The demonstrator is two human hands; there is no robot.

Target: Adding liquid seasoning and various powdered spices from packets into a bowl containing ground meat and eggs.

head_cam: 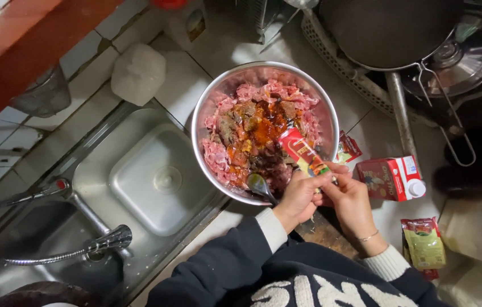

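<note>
A steel bowl (207, 108) on the counter holds pink raw meat pieces topped with brown and orange-red seasoning. Over its near right rim, both hands hold a small red seasoning packet (302, 152), tipped toward the meat. My left hand (298, 196) grips the packet's lower end and also seems to hold a metal spoon (260, 185) that rests at the bowl's near edge. My right hand (349, 202), with a thin bracelet at the wrist, pinches the packet from the right.
A steel sink (156, 176) with a tap (104, 241) lies left of the bowl. A red carton (391, 178) and other sachets (423, 243) lie to the right. A dark wok (389, 28), a lid and a white bag (137, 73) stand behind.
</note>
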